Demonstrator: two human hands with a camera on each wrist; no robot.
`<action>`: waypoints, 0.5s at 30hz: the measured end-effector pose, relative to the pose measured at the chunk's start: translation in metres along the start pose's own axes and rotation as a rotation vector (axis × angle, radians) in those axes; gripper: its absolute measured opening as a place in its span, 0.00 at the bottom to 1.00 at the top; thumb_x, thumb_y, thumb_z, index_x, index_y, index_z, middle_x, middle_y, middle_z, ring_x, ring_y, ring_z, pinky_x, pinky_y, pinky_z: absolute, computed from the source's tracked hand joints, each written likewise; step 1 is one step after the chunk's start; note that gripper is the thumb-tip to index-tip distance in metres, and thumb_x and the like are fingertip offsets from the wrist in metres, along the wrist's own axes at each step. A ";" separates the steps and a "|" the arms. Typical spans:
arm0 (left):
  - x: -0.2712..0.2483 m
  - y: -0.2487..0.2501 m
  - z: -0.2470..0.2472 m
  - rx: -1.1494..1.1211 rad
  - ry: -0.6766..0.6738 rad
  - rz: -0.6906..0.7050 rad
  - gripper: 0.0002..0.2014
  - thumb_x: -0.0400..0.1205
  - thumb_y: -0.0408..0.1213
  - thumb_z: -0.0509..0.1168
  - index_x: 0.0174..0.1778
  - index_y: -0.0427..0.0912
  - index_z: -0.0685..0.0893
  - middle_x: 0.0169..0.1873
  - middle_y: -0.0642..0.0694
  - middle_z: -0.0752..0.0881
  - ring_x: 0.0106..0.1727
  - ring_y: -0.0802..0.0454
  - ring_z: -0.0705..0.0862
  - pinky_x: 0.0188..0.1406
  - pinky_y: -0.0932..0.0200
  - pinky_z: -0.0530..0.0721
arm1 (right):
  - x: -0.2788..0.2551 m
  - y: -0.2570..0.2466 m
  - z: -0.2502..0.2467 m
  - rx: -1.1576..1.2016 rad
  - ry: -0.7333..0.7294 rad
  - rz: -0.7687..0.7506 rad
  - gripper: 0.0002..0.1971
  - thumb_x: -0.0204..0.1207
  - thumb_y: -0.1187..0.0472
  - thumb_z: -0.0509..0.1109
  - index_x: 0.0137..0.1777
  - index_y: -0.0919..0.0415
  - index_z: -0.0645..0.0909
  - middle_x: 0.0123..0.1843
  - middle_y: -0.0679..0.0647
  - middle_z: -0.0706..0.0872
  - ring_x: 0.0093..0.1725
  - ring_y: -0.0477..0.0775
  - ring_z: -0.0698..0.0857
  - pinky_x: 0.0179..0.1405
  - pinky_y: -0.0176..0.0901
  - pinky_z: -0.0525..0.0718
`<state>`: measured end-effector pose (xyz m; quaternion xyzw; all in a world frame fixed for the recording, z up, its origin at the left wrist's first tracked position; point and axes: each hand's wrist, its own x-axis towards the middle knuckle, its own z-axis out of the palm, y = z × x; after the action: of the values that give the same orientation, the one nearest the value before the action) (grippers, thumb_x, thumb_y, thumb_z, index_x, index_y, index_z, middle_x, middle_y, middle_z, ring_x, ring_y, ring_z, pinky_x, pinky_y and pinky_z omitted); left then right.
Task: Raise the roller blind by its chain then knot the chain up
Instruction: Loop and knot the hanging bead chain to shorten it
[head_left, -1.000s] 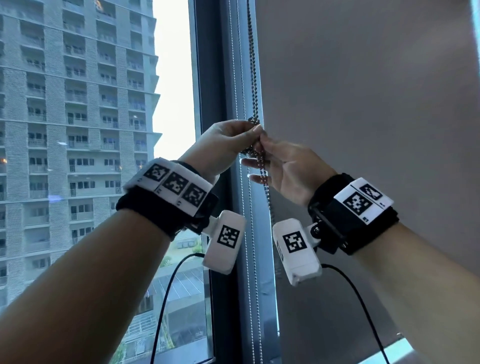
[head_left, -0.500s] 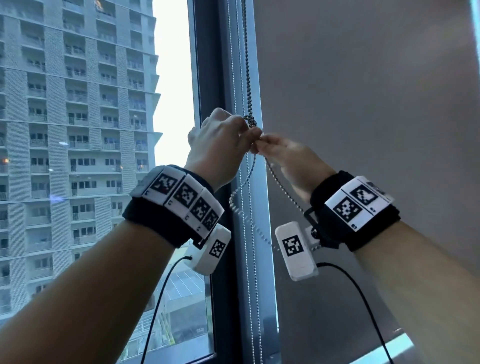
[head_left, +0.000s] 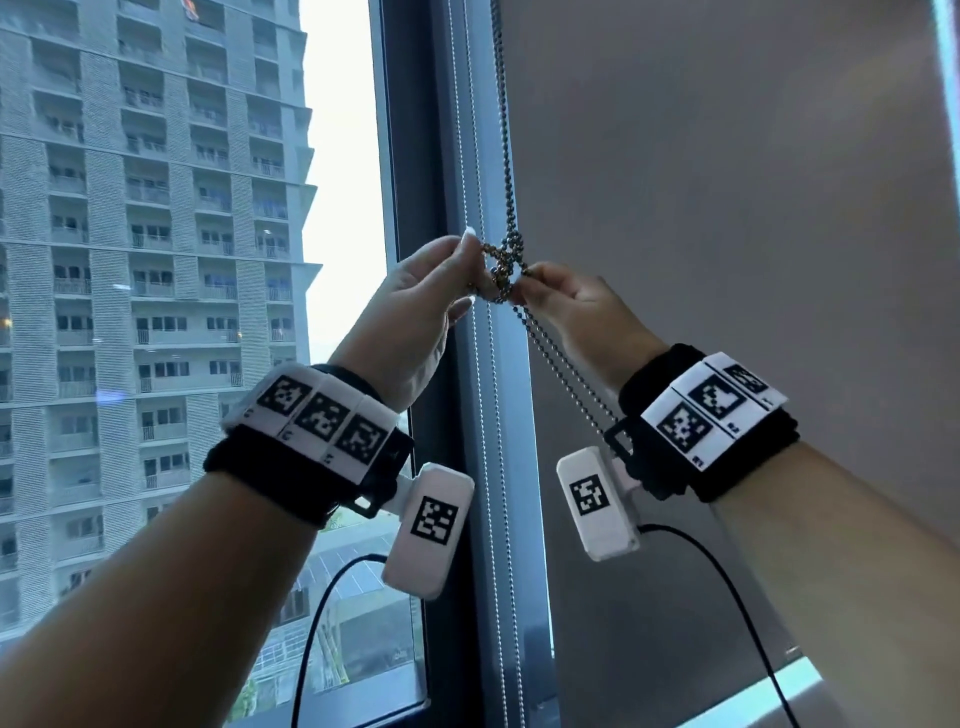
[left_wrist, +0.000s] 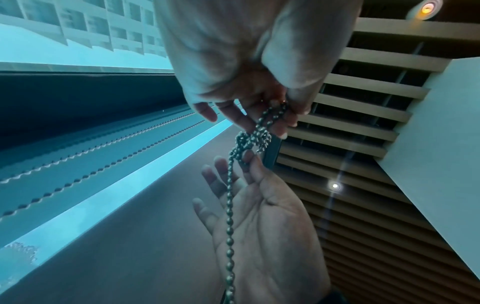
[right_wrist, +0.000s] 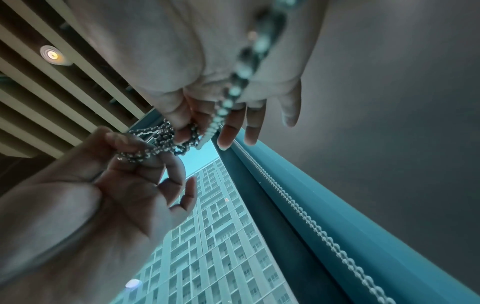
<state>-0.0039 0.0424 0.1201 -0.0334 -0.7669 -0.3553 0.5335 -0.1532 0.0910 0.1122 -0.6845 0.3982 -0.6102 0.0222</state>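
The metal bead chain (head_left: 502, 130) hangs down along the left edge of the grey roller blind (head_left: 727, 208). At chest height it is looped into a loose knot (head_left: 503, 266) between my hands. My left hand (head_left: 475, 270) pinches a loop on the knot's left side. My right hand (head_left: 524, 291) pinches the strands on its right, and two strands run down past that wrist. The left wrist view shows the knot (left_wrist: 249, 142) below my left hand (left_wrist: 275, 119), with the right hand (left_wrist: 246, 160) pinching underneath. The right wrist view shows the knot (right_wrist: 168, 137).
A dark window frame (head_left: 415, 156) stands just left of the chain, with a second, paler bead chain (head_left: 488, 493) running down it. A tall building (head_left: 156, 260) fills the glass. Black cables (head_left: 737, 597) hang from the wrist cameras. Slatted ceiling with lights (left_wrist: 363, 102) is overhead.
My hands have drawn slightly apart, left hand turned palm-side in. The chain between them now shows as an open looped knot, and the loose strands run down by my right wrist.
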 end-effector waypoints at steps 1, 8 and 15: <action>0.000 -0.001 0.000 -0.030 0.007 0.029 0.18 0.87 0.37 0.53 0.32 0.44 0.80 0.29 0.54 0.82 0.35 0.59 0.79 0.50 0.63 0.75 | 0.000 0.002 -0.001 0.017 -0.012 0.009 0.09 0.82 0.59 0.60 0.43 0.55 0.80 0.43 0.46 0.83 0.48 0.39 0.79 0.54 0.33 0.71; 0.009 -0.004 -0.005 0.061 0.176 0.190 0.14 0.82 0.39 0.62 0.33 0.41 0.85 0.25 0.55 0.84 0.30 0.58 0.78 0.40 0.67 0.77 | -0.001 0.000 -0.006 0.043 -0.083 -0.001 0.07 0.80 0.58 0.63 0.42 0.51 0.82 0.42 0.42 0.85 0.45 0.34 0.82 0.56 0.32 0.73; 0.006 0.000 -0.002 -0.261 0.125 -0.002 0.16 0.85 0.38 0.58 0.31 0.43 0.82 0.20 0.53 0.79 0.26 0.59 0.77 0.33 0.66 0.72 | -0.002 -0.003 -0.003 0.071 -0.081 -0.006 0.07 0.79 0.59 0.65 0.43 0.52 0.83 0.43 0.45 0.86 0.49 0.42 0.82 0.62 0.39 0.75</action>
<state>-0.0046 0.0396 0.1254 -0.0796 -0.6794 -0.4541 0.5709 -0.1536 0.0955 0.1131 -0.7086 0.3732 -0.5957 0.0609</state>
